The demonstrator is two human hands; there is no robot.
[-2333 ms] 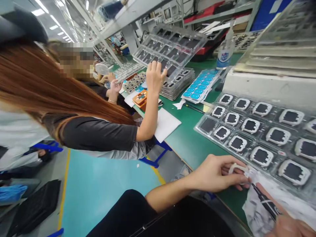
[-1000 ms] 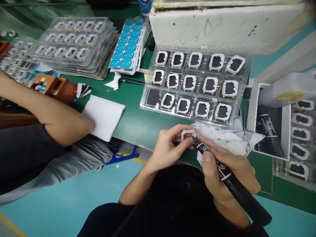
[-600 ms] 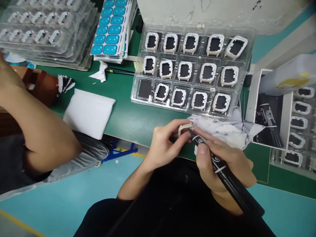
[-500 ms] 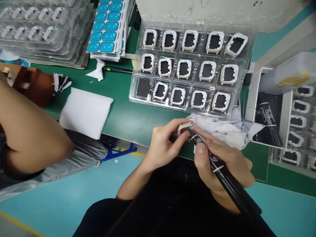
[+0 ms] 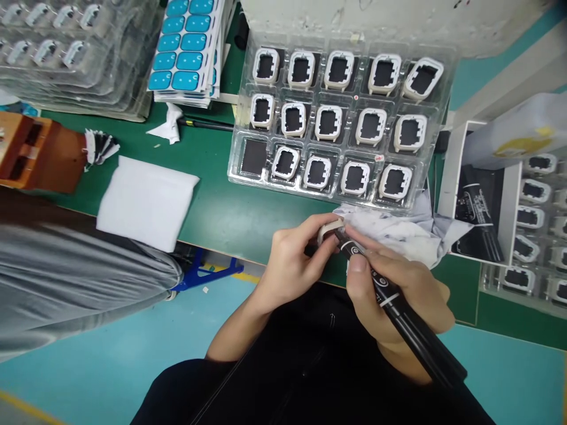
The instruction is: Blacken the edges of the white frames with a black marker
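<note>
Currently, the left hand (image 5: 295, 257) clamps the frame (image 5: 330, 229) between thumb and fingers. The right hand (image 5: 398, 289) is closed around the pen (image 5: 385, 289), tip at the frame. Beyond the grip lies the tray (image 5: 253, 183); the cloth (image 5: 398, 236) lies just beside it.

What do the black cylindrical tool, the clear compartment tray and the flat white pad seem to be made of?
The black cylindrical tool looks glossy, with bright reflections: maybe hard plastic or painted metal. The clear compartment tray looks like thin, shiny moulded plastic, transparent with highlights on its ridges. The flat white pad seems matt, showing no shine: foam or cloth.
</note>
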